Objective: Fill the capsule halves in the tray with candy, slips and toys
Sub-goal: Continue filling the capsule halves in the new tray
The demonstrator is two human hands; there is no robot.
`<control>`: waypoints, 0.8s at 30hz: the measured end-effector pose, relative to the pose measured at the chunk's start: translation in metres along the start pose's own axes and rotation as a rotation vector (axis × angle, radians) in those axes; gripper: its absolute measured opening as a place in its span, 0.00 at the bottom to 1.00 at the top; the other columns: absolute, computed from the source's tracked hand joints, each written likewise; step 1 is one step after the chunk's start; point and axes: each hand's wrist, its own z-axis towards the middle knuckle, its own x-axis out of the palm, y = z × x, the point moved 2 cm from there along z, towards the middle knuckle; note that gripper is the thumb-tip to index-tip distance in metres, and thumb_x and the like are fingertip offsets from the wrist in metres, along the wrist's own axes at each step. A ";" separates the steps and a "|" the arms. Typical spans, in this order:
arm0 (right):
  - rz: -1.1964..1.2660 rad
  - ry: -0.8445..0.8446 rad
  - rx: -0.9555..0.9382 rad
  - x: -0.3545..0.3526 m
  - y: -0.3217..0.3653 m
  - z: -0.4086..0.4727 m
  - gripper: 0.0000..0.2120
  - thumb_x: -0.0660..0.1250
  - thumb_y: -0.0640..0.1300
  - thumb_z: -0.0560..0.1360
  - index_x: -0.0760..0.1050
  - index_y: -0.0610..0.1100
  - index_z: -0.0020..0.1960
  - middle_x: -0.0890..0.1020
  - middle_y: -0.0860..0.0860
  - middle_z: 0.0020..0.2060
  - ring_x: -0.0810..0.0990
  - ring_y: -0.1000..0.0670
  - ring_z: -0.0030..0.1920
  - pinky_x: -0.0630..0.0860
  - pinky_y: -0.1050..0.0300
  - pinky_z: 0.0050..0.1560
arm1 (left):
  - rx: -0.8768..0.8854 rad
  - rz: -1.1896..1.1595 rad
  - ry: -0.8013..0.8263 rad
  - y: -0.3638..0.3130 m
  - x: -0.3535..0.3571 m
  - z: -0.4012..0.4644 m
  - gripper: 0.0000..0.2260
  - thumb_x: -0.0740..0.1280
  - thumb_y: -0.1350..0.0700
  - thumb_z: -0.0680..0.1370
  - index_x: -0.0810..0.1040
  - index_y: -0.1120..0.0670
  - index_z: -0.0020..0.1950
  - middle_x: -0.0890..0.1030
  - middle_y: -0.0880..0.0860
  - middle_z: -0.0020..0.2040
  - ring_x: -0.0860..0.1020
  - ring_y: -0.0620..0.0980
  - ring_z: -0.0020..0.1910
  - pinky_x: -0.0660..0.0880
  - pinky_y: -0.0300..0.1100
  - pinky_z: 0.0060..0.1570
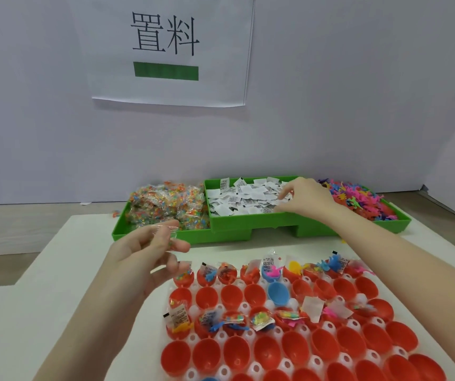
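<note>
A white table carries two things. A green sorting bin sits toward its far edge, holding candy packets, paper slips and small toys. Nearer the front edge, right of centre, lies a white tray of red capsule halves.

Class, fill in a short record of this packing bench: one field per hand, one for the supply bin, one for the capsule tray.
Left hand: holds a clear candy packet above the table.
Right hand: fingers among white paper slips.
Green plastic bin: candy left, slips middle, coloured toys right.
White capsule tray: red halves; some rows filled, near rows empty.
</note>
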 end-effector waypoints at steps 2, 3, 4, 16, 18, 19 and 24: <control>-0.047 -0.007 0.005 -0.001 0.003 0.002 0.15 0.72 0.56 0.68 0.81 0.48 0.50 0.81 0.51 0.51 0.75 0.51 0.46 0.69 0.56 0.42 | -0.007 0.023 0.029 0.000 0.003 -0.001 0.07 0.61 0.59 0.77 0.77 0.58 0.50 0.80 0.51 0.31 0.73 0.42 0.24 0.80 0.38 0.34; -0.059 0.015 0.008 0.000 0.005 0.003 0.15 0.72 0.56 0.68 0.81 0.48 0.50 0.81 0.51 0.52 0.77 0.51 0.48 0.69 0.56 0.43 | -0.008 0.025 0.041 0.000 0.003 -0.003 0.07 0.61 0.59 0.77 0.77 0.58 0.51 0.80 0.51 0.32 0.73 0.43 0.24 0.80 0.39 0.35; -0.062 0.030 0.010 0.001 0.005 0.004 0.15 0.72 0.56 0.69 0.81 0.47 0.50 0.81 0.51 0.53 0.78 0.50 0.50 0.70 0.57 0.42 | -0.008 0.022 0.050 -0.001 0.003 -0.004 0.07 0.61 0.59 0.77 0.77 0.58 0.50 0.80 0.52 0.32 0.73 0.43 0.24 0.80 0.39 0.36; 0.218 -0.175 0.034 -0.013 -0.005 -0.010 0.12 0.63 0.49 0.76 0.82 0.43 0.45 0.83 0.44 0.34 0.69 0.52 0.27 0.69 0.59 0.35 | 0.038 0.076 0.066 -0.006 0.014 -0.009 0.14 0.67 0.49 0.63 0.82 0.54 0.45 0.85 0.50 0.38 0.74 0.38 0.26 0.79 0.34 0.37; 0.366 -0.161 0.026 -0.023 -0.001 -0.018 0.12 0.65 0.48 0.75 0.82 0.41 0.45 0.80 0.43 0.30 0.66 0.52 0.26 0.69 0.57 0.38 | 0.026 0.066 0.076 -0.005 0.019 -0.011 0.13 0.68 0.49 0.62 0.83 0.53 0.42 0.84 0.51 0.36 0.74 0.40 0.26 0.80 0.39 0.37; 0.467 -0.185 0.023 -0.030 0.002 -0.024 0.11 0.67 0.48 0.74 0.83 0.41 0.45 0.78 0.44 0.27 0.66 0.51 0.27 0.68 0.57 0.37 | 0.008 0.068 0.092 -0.006 0.022 -0.013 0.13 0.69 0.49 0.61 0.84 0.53 0.41 0.83 0.51 0.35 0.74 0.41 0.26 0.79 0.38 0.35; 0.703 -0.380 -0.247 -0.070 0.041 -0.096 0.06 0.71 0.47 0.71 0.83 0.46 0.39 0.69 0.56 0.19 0.61 0.58 0.23 0.59 0.68 0.27 | -0.185 -0.030 0.302 0.001 0.044 -0.024 0.10 0.67 0.56 0.69 0.80 0.61 0.46 0.84 0.57 0.38 0.81 0.46 0.31 0.78 0.36 0.31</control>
